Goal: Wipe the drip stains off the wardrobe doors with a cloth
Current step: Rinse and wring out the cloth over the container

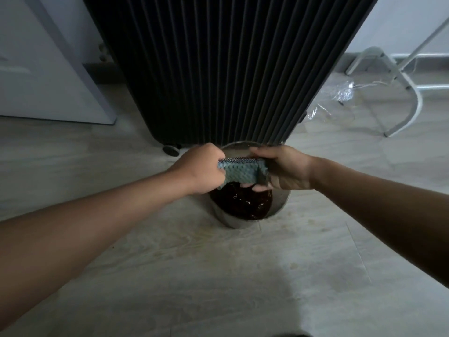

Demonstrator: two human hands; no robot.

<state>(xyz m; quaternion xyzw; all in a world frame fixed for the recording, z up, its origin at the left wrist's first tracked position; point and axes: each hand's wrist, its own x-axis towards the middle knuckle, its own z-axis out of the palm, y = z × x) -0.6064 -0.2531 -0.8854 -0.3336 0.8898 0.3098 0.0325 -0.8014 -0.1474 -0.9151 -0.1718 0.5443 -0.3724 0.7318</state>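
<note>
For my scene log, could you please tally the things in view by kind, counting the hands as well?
Hands: 2 (left hand, right hand, both gripping the cloth)
Cloth: 1
Metal bucket: 1
Wardrobe: 1
White frame: 1
Plastic wrap: 1
Total: 7

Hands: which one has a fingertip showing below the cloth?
The right hand: a fingertip peeks out under the cloth's right end, above the bucket. The left hand grips the other end as a fist.
</note>
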